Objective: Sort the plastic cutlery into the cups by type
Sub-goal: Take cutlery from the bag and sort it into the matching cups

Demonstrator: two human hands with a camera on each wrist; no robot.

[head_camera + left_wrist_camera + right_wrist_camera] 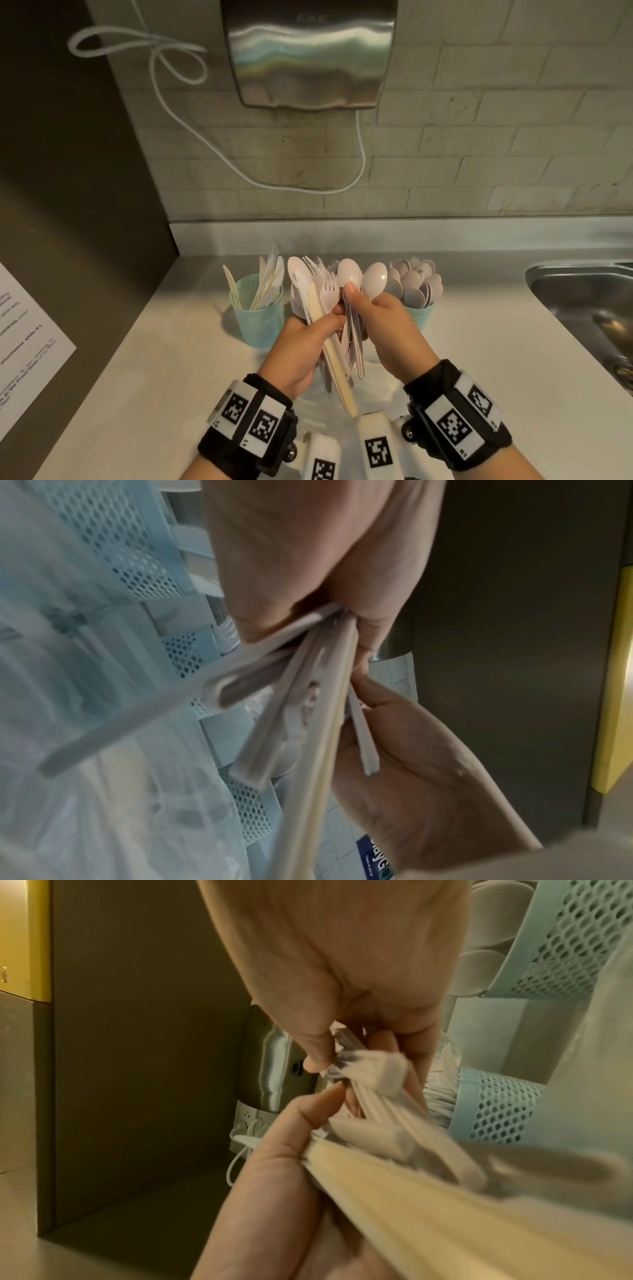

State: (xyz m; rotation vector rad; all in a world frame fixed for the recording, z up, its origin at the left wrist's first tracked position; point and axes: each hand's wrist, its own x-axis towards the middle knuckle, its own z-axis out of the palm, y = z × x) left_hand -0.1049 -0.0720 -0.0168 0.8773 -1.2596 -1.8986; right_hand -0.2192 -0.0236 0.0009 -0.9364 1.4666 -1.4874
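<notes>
Your left hand (301,346) is gripping a mixed cutlery bundle (329,308) above the counter (171,359), fingers curled around the handles. Your right hand (387,329) is pinching two spoons (359,277) from it. Your hands are hiding the middle cup; the knife cup (260,318) and spoon cup (419,315) are standing behind, a sink (582,301) to the right.

knife cup (259,317) left | spoon cup (420,317) right | sink (582,301) far right | fork cup probably between, hidden

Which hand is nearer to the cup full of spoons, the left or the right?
Right. The right hand, holding spoons, is just in front of the cup of spoons and overlaps its left edge. The left hand, gripping a mixed bundle of cutlery, is farther left.
</notes>
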